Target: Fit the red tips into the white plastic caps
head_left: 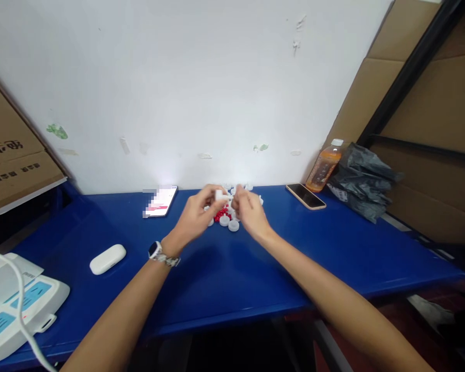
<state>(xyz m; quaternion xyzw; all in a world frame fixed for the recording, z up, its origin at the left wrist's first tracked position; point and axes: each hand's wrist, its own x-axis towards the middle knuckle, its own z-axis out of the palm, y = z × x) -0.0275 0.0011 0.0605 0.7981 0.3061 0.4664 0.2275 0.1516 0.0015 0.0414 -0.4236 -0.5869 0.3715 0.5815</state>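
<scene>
Two bare hands meet over the middle of a glossy blue table (225, 279), and the scene reads from left to right as follows. At the upper left a brown cardboard box (11, 155) carries dark printed characters too small to read. In the lower left corner sits a white plastic device with pale blue panels (19, 305), crossed by a white cable (21, 305); any print on it is illegible. Just right of it lies a smooth, rounded white case (107, 258). Farther back, by the white wall, a lit phone (160, 201) lies flat, its screen blurred. The left hand (196, 214), with a watch (155, 250) on its wrist, pinches a small white plastic piece (219, 195) between thumb and fingertips. The right hand (248, 212) faces it with fingers curled close together, touching that same piece; whether it grips it cannot be told. Beneath both lie round white caps (229, 222) and tiny red pieces (221, 214) in a loose heap. To the right, a dark phone (306, 196) lies flat, then a bottle of orange liquid (325, 168) with an unreadable label, then crumpled grey plastic bags (362, 181). Open blue surface stretches along the near edge of the table.
</scene>
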